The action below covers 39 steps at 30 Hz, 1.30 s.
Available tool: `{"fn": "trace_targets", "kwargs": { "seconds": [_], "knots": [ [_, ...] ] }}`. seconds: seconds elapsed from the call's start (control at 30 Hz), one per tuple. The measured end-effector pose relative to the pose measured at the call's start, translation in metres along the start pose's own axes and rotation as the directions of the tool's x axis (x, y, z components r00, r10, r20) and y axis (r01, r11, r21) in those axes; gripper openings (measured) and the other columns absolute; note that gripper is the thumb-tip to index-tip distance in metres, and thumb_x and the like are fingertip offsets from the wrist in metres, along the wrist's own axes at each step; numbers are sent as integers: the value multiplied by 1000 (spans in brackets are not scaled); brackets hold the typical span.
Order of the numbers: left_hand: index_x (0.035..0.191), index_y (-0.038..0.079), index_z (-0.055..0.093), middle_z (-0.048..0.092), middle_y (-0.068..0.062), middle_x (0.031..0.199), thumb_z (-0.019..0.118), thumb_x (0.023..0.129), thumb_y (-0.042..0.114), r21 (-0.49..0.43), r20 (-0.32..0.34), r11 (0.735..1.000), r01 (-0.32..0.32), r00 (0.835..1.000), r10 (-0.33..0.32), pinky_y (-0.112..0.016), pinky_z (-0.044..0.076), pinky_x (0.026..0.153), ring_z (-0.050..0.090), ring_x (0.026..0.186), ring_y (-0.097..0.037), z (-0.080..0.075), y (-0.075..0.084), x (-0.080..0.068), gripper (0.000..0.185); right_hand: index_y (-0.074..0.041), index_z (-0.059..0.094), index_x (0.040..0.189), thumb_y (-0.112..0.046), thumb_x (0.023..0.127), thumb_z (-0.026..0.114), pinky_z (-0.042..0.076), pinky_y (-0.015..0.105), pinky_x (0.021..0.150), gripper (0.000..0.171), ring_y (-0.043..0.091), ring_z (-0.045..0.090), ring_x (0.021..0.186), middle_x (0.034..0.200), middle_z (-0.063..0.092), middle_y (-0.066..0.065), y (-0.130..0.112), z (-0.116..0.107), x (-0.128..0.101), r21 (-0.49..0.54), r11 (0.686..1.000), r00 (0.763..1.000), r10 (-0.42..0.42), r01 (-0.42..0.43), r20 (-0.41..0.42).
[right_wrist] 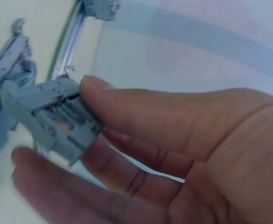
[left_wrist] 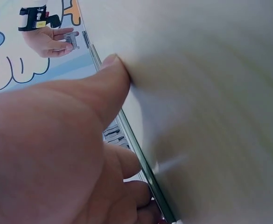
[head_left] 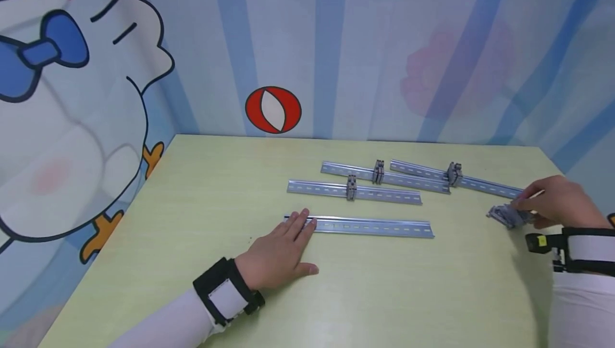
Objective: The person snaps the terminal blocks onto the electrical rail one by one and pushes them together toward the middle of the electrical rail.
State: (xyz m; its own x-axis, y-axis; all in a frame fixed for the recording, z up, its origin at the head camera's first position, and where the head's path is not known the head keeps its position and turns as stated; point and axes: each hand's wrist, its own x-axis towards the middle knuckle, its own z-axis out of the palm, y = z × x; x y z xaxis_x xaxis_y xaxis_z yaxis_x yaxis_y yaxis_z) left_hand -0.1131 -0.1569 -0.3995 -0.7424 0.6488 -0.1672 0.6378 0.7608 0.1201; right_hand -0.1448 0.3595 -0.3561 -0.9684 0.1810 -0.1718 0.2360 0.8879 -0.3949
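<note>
My left hand (head_left: 278,254) lies over the left end of the nearest slotted metal DIN rail (head_left: 375,227), its fingertips touching that end. The left wrist view shows the thumb stretched along the table and the rail's edge beside the other fingers. At the right side of the table, my right hand (head_left: 562,201) pinches a grey terminal block (right_wrist: 57,116) between thumb and fingers. Close beside it lie more grey terminal blocks (head_left: 504,215), one of them a loose terminal block (right_wrist: 8,88) in the right wrist view.
Behind the nearest rail, three more DIN rails each carry small grey blocks near the middle: the front rail (head_left: 312,188), the back rail (head_left: 343,167) and the right rail (head_left: 490,185). A printed cloth (head_left: 288,44) stands along the table's back edge.
</note>
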Motion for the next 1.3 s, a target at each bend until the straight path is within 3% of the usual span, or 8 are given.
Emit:
{"fn": "trace_targets", "kwargs": {
  "seconds": [0.13, 0.33, 0.5, 0.67, 0.97, 1.13, 1.3],
  "knots": [
    [155, 3, 20, 9, -18, 162, 47, 95, 60, 3, -3, 1000, -2, 1000, 2, -42, 21, 119, 13, 149, -33, 1, 0, 1, 87, 15, 61, 103, -18, 90, 65, 57, 43, 56, 35, 20, 65, 58, 76, 65, 16, -9, -3, -3, 34, 999, 999, -35, 35, -8],
    [155, 3, 20, 9, -19, 162, 47, 95, 60, 2, -3, 1000, 0, 1000, 0, -42, 21, 119, 13, 149, -33, 1, -1, 1, 87, 14, 60, 111, -25, 88, 71, 59, 44, 61, 46, 21, 69, 65, 82, 69, 14, -33, -4, -6, 36, 994, 993, -104, 102, 51],
    [155, 4, 20, 10, -18, 162, 47, 95, 61, 2, 3, 1000, -3, 1000, 3, -41, 21, 119, 13, 149, -32, 2, -1, 1, 87, 9, 66, 106, -23, 88, 71, 58, 39, 59, 37, 18, 66, 65, 80, 70, 6, -59, -3, -14, -18, 978, 975, -207, 209, 81],
    [155, 4, 20, 9, -17, 162, 47, 95, 61, -1, 8, 1000, -2, 1000, 2, -41, 21, 119, 13, 149, -31, 1, -1, 1, 87, 2, 68, 102, -25, 87, 73, 57, 35, 59, 31, 18, 67, 65, 80, 70, 1, -86, 2, -23, 2, 963, 952, -268, 271, 147],
    [155, 4, 20, 10, -18, 162, 48, 95, 59, -8, 4, 1000, 9, 1000, -9, -41, 21, 119, 13, 149, -32, 0, 0, -1, 86, 5, 68, 100, -16, 84, 76, 58, 33, 58, 27, 14, 67, 62, 85, 69, 10, -127, 38, -22, 13, 954, 920, -293, 300, 259],
    [155, 5, 20, 11, -18, 162, 48, 95, 59, 7, -6, 1000, 6, 1000, -6, -40, 21, 119, 13, 149, -32, 1, 0, -1, 86, 4, 70, 96, -12, 82, 77, 56, 32, 56, 22, 13, 65, 55, 76, 69, 4, -138, 55, -22, -29, 936, 907, -331, 350, 259],
    [155, 5, 19, 10, -18, 162, 48, 95, 59, 3, 0, 1000, 6, 1000, -6, -40, 20, 119, 13, 149, -32, 0, 0, 0, 86, 2, 70, 86, -7, 81, 76, 55, 33, 55, 12, 13, 63, 51, 69, 66, 3, -142, 62, -22, -52, 936, 918, -331, 349, 218]
  ]
}}
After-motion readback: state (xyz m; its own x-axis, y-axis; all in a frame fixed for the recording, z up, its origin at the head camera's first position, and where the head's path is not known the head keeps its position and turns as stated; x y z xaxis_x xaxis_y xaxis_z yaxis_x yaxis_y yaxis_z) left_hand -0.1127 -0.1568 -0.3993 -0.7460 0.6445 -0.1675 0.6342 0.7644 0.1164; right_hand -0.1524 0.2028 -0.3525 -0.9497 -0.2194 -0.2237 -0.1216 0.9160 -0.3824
